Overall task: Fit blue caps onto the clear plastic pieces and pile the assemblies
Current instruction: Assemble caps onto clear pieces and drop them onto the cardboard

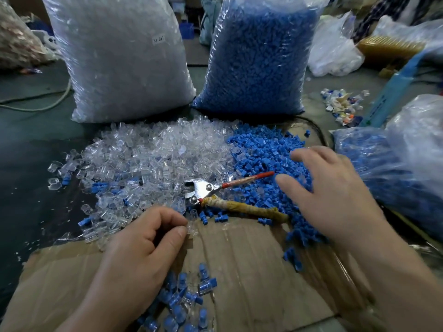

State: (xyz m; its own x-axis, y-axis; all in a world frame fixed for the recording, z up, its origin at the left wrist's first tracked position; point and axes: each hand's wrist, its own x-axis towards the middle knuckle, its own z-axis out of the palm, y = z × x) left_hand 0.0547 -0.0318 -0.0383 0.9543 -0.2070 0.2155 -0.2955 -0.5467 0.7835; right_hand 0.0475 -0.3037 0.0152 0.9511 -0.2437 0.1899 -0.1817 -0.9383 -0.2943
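A heap of clear plastic pieces (pixel 153 159) lies left of centre, with a heap of blue caps (pixel 263 152) beside it on the right. My left hand (pixel 143 236) pinches one clear piece (pixel 191 227) between thumb and forefinger at the cardboard's far edge. My right hand (pixel 333 188) hovers over the blue caps with its fingers spread and relaxed, holding nothing. A small pile of finished assemblies (pixel 184 300), clear with blue caps, lies on the cardboard (pixel 251 271) near my left wrist.
Pliers (pixel 215 190) with one red handle and one tape-wrapped handle lie between the heaps. Behind stand a tall bag of clear pieces (pixel 119 56) and a tall bag of blue caps (pixel 259 56). Another bag holding blue parts (pixel 395 159) sits at the right.
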